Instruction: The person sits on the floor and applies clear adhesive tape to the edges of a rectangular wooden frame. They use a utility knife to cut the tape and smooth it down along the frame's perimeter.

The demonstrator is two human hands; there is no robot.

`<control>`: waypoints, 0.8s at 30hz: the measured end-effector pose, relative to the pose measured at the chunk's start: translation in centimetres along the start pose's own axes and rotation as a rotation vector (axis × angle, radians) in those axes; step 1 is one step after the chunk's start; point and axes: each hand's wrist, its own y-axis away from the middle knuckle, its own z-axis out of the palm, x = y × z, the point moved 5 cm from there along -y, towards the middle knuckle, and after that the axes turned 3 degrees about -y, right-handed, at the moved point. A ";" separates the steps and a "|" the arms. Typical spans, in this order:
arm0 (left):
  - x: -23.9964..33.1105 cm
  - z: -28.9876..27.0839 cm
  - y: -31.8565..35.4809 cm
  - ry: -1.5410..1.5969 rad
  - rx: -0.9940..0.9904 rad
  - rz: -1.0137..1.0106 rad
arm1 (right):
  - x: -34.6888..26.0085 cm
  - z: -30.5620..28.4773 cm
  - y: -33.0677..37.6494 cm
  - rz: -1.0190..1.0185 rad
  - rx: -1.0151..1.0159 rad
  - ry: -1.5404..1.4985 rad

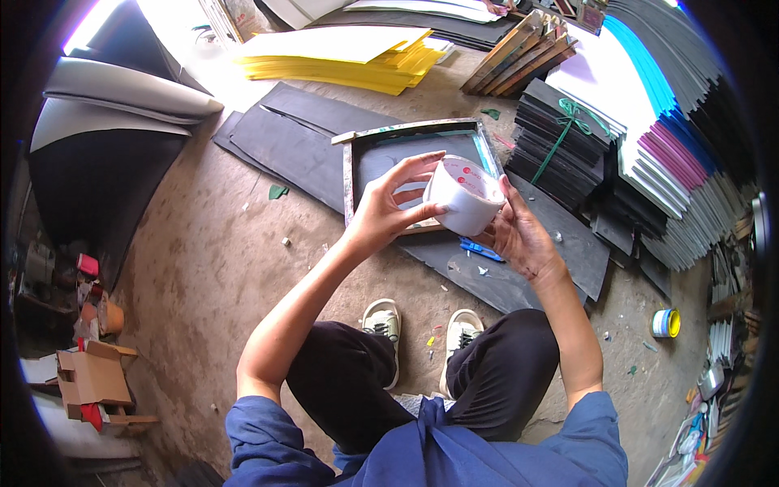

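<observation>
The white roll (466, 213) is hiding some fingertips of the left hand (388, 201) and the right hand (523, 242), and is also covering part of the framed screen (349, 180) just beyond them. Far beyond the right hand, another person's hand (496, 8) is being cut off by the top edge, appearing too small to read, while clutter (89, 296) well left of the left hand is blurring into shadow.

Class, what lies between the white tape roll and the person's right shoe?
The head view shows a blue utility knife on a black sheet, then concrete floor, between the tape roll and right shoe.
</observation>
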 end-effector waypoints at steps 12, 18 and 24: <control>1.1 0.0 0.6 -0.208 -0.070 0.041 | -0.1 0.6 0.4 0.081 -0.072 0.141; -0.1 1.5 0.7 -0.422 -0.041 -0.017 | -1.6 0.2 -0.1 -0.469 0.196 0.936; -0.8 1.4 0.7 -0.162 -0.137 -0.192 | -0.9 1.8 0.3 -0.256 -0.044 1.073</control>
